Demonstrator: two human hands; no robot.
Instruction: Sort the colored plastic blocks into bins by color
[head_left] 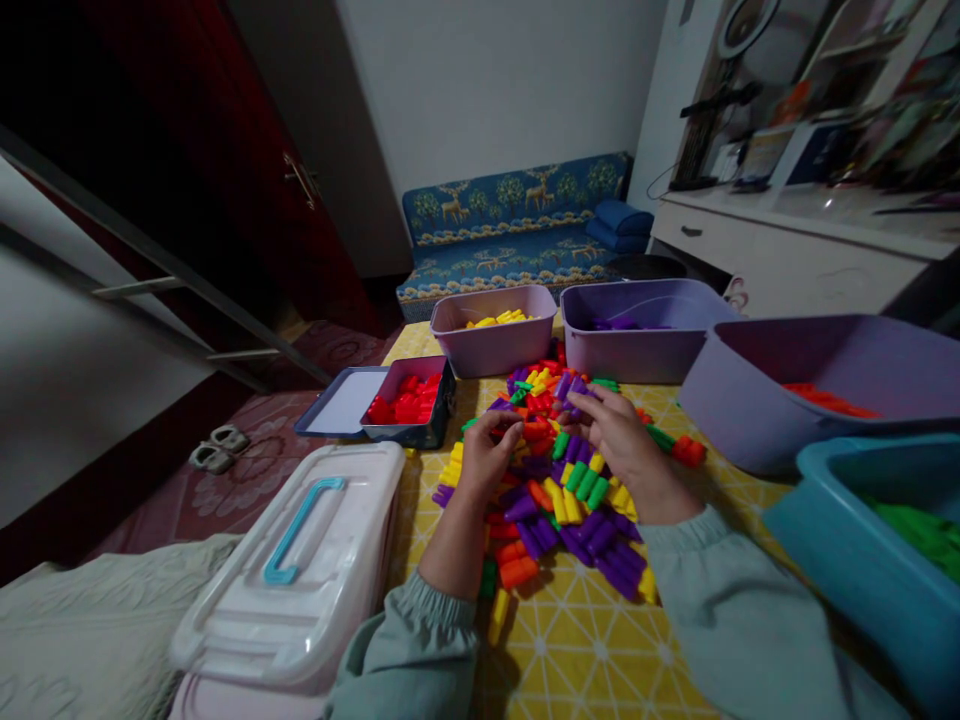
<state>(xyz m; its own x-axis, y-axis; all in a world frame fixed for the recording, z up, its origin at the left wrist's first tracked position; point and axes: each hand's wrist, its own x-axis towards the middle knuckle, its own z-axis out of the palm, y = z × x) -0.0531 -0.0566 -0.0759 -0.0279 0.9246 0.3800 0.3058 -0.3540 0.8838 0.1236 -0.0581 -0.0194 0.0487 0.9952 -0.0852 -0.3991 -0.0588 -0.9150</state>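
Observation:
A loose pile of bullet-shaped plastic building pieces, in purple, yellow, orange, red and green, spreads over the table. Over its left side is my left hand, thumb and fingers pinched together. Orange-red pieces show at those fingertips, but whether they are gripped or lie behind is unclear. My right hand holds purple building pieces between thumb and fingers, above the far part of the pile. Close in front of my right wrist, green and yellow pieces sit joined in a row.
Lilac bins with yellow, purple and orange-red pieces line the far and right sides. A teal bin holds green pieces. At left are an open tin of red pieces and a lidded clear box.

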